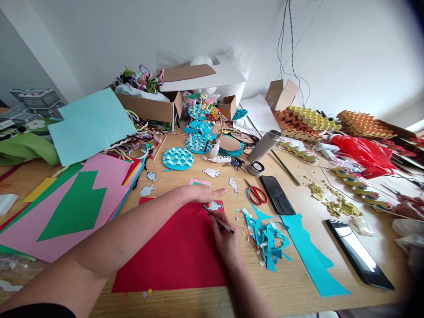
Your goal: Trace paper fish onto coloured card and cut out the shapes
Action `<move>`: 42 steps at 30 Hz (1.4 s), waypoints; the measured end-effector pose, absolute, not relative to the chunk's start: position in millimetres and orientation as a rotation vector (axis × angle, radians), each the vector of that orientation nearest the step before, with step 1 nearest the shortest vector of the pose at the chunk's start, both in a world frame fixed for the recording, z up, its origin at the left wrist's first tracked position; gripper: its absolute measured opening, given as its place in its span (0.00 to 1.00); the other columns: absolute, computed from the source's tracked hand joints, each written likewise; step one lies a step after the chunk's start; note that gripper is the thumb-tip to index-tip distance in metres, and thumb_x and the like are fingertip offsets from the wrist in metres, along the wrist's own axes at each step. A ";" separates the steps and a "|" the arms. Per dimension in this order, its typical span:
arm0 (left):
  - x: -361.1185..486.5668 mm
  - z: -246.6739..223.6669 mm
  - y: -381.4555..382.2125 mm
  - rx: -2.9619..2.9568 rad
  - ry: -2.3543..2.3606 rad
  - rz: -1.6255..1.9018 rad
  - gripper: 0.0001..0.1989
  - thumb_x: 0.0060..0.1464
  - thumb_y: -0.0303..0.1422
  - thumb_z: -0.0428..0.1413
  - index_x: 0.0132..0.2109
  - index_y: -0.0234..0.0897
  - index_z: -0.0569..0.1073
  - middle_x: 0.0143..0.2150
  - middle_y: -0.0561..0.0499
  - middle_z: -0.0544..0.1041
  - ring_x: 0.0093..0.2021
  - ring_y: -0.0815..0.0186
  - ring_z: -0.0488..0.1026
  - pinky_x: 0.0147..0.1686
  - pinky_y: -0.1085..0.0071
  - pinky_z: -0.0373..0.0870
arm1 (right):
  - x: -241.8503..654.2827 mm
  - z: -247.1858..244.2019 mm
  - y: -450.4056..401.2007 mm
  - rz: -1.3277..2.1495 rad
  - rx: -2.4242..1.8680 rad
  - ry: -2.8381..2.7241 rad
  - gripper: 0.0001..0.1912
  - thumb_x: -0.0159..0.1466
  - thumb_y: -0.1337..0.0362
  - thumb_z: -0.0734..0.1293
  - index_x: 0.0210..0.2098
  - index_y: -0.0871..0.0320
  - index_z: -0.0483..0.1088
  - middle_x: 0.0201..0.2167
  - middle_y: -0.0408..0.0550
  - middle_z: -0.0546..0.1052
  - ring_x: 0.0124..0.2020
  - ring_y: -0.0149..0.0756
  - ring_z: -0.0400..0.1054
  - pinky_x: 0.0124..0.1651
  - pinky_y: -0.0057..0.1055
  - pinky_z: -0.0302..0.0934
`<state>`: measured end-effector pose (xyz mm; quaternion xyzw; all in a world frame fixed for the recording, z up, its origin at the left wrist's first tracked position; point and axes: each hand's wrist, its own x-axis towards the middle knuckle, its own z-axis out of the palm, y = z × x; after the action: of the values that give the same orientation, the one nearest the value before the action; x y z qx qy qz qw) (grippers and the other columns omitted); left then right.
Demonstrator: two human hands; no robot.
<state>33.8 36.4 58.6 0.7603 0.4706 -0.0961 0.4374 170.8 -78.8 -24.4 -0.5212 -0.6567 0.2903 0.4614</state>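
A large red sheet of paper (pixel 175 247) lies on the wooden table in front of me. Near its top right corner rests a small white paper cutout with drawn lines (pixel 217 206). My left hand (pixel 202 194) reaches across the top edge of the sheet, a finger stretched out to the right and the fingertips down beside the cutout. A pen (pixel 220 221) is gripped in my right hand (pixel 227 240), its tip at the cutout's left edge. White fish cutouts (pixel 211 172) lie beyond, with another fish (pixel 233 185) to the right.
Red-handled scissors (pixel 257 194), a phone (pixel 277 194) and blue paper scraps (pixel 268 238) lie to the right. Further right is a second phone (pixel 359 254), with another person's hand (pixel 410 206) at the edge. A thermos (pixel 265 145) stands behind. Coloured paper (pixel 73 207) is stacked left.
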 end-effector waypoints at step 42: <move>34.6 65.3 30.1 2.002 1.199 -0.251 0.40 0.58 0.55 0.26 0.30 0.36 0.76 0.38 0.43 0.78 0.39 0.57 0.73 0.44 0.65 0.65 | 174.8 -23.9 -83.1 0.599 -1.433 -1.476 0.08 0.63 0.60 0.63 0.32 0.57 0.70 0.25 0.44 0.77 0.23 0.32 0.68 0.27 0.28 0.61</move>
<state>34.6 30.1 65.3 0.7865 0.4712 -0.0986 0.3869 174.8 -83.1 -23.9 -0.5870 -0.6046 0.2454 0.4792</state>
